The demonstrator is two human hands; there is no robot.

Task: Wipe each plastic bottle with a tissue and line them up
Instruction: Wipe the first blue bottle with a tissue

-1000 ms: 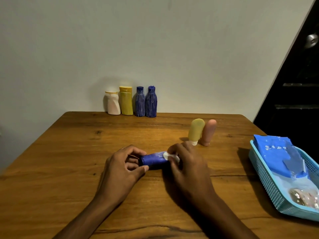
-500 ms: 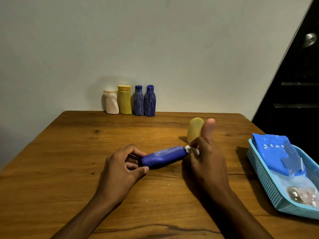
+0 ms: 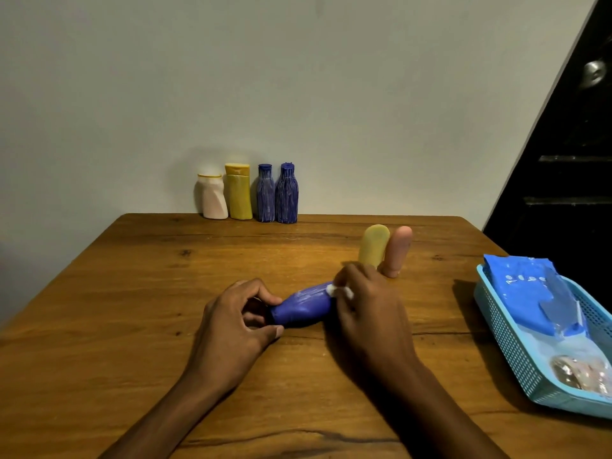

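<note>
Two hands working: left hand (image 3: 236,321) gripping lying blue plastic bottle (image 3: 303,308), right hand (image 3: 366,313) pinching white tissue (image 3: 341,290); risking knocking nearby upright yellow tube (image 3: 373,245).

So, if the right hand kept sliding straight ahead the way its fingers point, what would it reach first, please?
Probably the yellow bottle, which stands just beyond the right hand, with the pink bottle beside it. Depth is hard to judge from this view.

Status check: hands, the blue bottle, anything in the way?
Left hand grips blue bottle at cap end, lying sideways. Right hand pinches tissue against it. Two tubes stand just behind; no obstruction.
</note>
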